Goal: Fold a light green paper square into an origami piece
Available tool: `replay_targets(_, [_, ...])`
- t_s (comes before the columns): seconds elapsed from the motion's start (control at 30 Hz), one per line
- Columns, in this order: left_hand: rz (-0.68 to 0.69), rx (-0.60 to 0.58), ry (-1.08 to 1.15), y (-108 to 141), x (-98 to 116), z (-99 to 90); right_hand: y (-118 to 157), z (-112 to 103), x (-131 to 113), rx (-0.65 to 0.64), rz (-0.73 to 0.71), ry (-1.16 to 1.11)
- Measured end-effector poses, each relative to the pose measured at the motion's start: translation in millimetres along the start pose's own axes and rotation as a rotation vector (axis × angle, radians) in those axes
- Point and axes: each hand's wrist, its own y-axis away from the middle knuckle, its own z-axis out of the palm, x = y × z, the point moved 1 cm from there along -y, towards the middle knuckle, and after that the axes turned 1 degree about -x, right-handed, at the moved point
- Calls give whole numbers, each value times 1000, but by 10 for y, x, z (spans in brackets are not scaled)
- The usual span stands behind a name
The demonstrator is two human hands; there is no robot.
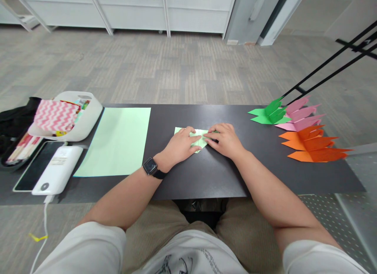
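A small folded piece of light green paper (pixel 200 142) lies on the dark table in front of me, partly covered by my fingers. My left hand (pixel 183 143) holds its left side down, with fingers and thumb pressed on the paper. At the right end, my right hand (pixel 224 139) pinches the paper between thumb and fingers. Some creases show between the two hands. To the left lies a stack of large light green sheets (pixel 118 142), with a bluish edge showing at the bottom.
Folded paper pieces in green (pixel 271 112), pink (pixel 302 116) and orange (pixel 315 146) stand at the right. At the left are a white basket (pixel 94 114) with a pink zigzag packet (pixel 55 116), a phone (pixel 29 175), a white power bank (pixel 57 170) with cable, and a black bag (pixel 14 122).
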Motion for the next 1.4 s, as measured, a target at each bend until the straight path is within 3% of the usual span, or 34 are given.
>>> replay_targets(0.97, [-14,-38,27,-29,-32,-40,5,39,33,-36,37,-31])
replay_targets(1.4, [20,-88,174,-50,-164,-48,2,43,37,-42,46,-48])
